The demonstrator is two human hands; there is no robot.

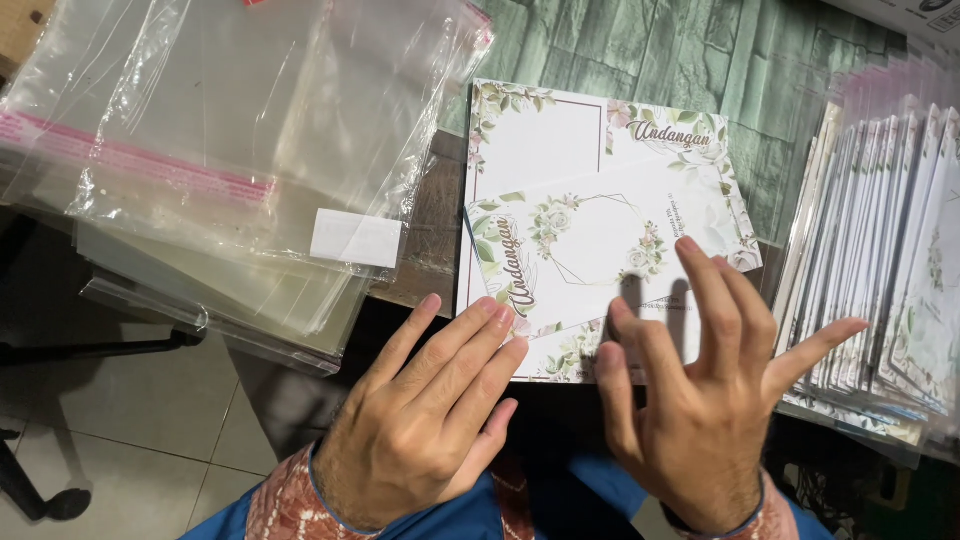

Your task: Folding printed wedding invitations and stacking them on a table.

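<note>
Your left hand [425, 420] lies flat, fingers together, touching the near-left corner of the tilted floral card [600, 255] atop the card stack [535, 140], while your right hand [700, 400] hovers spread; square edges gently before lifting.

Clear pink-striped plastic sleeves [200, 150] left, white label [356, 238]; seemingly bagged cards [880, 250] right.

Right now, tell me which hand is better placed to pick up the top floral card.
Probably the left hand: its fingertips already rest on the lower-left corner of the top floral card. The right hand hovers spread above the card's lower edge.
</note>
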